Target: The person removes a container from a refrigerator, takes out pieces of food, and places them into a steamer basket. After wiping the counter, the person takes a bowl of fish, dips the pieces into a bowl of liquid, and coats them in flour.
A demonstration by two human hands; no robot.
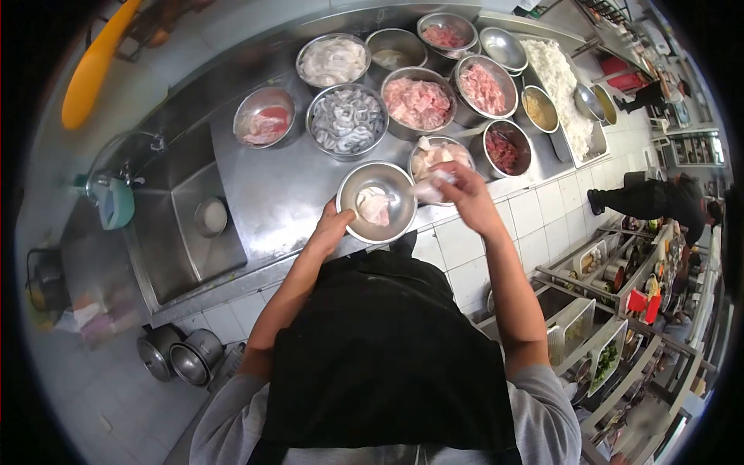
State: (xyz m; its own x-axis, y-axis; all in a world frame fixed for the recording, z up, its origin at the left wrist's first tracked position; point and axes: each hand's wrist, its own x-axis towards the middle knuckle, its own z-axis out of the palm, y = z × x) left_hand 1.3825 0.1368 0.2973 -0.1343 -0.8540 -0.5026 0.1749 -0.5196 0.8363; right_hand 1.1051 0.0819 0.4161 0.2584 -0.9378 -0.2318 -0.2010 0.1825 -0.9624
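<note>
My left hand (335, 225) grips the near rim of a steel bowl (391, 179) that holds a few pale pieces of raw meat (375, 206). My right hand (463, 190) holds a pale piece of meat (431, 186) pinched in its fingers, over the gap between that bowl and a second bowl of pale meat pieces (439, 153) just behind it. Both bowls stand at the front edge of the steel counter (275, 198).
Several steel bowls of raw meat and seafood crowd the counter behind, with a tray of white rice (559, 81) at the right. A sink (190, 225) with a small bowl lies to the left. Pots (182, 355) stand on the floor. Another person (659, 199) stands at right.
</note>
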